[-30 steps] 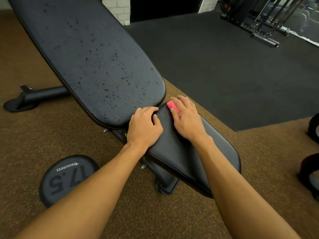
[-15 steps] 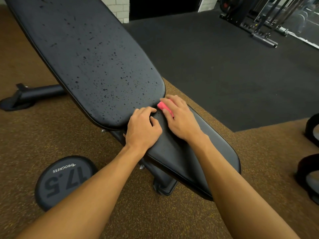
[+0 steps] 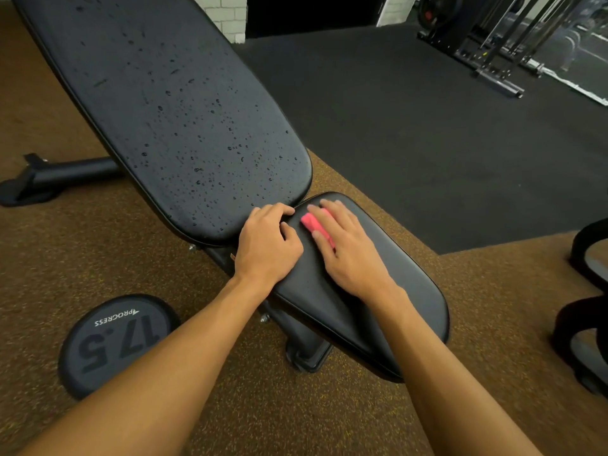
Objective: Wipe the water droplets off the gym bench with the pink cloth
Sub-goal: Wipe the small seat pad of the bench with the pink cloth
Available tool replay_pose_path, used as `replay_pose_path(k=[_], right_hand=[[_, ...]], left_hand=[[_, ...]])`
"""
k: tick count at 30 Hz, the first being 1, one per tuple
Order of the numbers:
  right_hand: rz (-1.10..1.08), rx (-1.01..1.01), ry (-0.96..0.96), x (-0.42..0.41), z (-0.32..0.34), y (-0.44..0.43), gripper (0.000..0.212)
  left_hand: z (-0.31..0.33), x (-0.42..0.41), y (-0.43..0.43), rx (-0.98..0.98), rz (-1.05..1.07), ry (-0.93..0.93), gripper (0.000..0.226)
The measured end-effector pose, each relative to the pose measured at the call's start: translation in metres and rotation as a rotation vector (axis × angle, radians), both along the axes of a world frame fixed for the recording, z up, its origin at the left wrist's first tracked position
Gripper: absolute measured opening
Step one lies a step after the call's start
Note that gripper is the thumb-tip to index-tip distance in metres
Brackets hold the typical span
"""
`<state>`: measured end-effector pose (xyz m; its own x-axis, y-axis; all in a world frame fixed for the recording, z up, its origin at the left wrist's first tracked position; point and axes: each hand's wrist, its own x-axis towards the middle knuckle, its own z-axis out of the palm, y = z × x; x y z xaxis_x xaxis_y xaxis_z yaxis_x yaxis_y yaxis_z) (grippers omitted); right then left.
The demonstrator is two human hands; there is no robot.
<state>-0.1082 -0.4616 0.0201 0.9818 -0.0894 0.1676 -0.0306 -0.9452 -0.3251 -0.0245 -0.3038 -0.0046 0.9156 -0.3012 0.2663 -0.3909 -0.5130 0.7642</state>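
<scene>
The black gym bench has a long backrest (image 3: pixel 184 120) speckled with water droplets and a shorter seat pad (image 3: pixel 394 291) nearer to me. My right hand (image 3: pixel 348 251) lies flat on the seat pad's far end and presses the folded pink cloth (image 3: pixel 311 222) under its straight fingers, close to the gap between the two pads. My left hand (image 3: pixel 266 245) rests beside it at the backrest's lower end, with its fingers curled and nothing in them. Most of the cloth is hidden under my right hand.
A round 17.5 weight plate (image 3: pixel 115 340) lies on the brown floor to the left of the seat. The bench's rear foot (image 3: pixel 42 182) sticks out at the left. Black mat (image 3: pixel 427 126) and a rack (image 3: pixel 493 54) lie beyond, and dark equipment (image 3: pixel 589 307) stands at the right edge.
My right hand has slid the pink cloth a little to the left across the seat pad's far end, toward my left hand. My left hand has stayed in place.
</scene>
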Motion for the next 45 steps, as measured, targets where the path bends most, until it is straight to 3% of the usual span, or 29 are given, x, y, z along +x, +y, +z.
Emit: replay_pose_path(k=[6,11,17,23,31,45], right_hand=[[-0.154,0.042,0.025,-0.045,0.001,-0.024,0.049],[-0.301,0.063,0.04,-0.019,0.003,-0.04,0.049],[-0.302,0.142,0.098,0.052,0.016,-0.043,0.04],[-0.134,0.122,0.241,0.099,0.023,-0.042,0.032],[-0.377,0.507,0.333,0.095,0.039,-0.072,0.025],[-0.428,0.668,0.36,0.082,0.02,-0.102,0.03]], left_hand=[[0.006,0.003,-0.006,0.17,-0.097,-0.059,0.037],[0.01,0.006,-0.022,0.327,-0.113,-0.067,0.047],[0.006,0.005,-0.021,0.27,-0.078,-0.066,0.043],[0.005,0.006,-0.021,0.277,-0.075,-0.082,0.045],[0.006,0.006,-0.021,0.27,-0.066,-0.062,0.041],[0.012,0.003,-0.02,0.266,-0.057,-0.053,0.039]])
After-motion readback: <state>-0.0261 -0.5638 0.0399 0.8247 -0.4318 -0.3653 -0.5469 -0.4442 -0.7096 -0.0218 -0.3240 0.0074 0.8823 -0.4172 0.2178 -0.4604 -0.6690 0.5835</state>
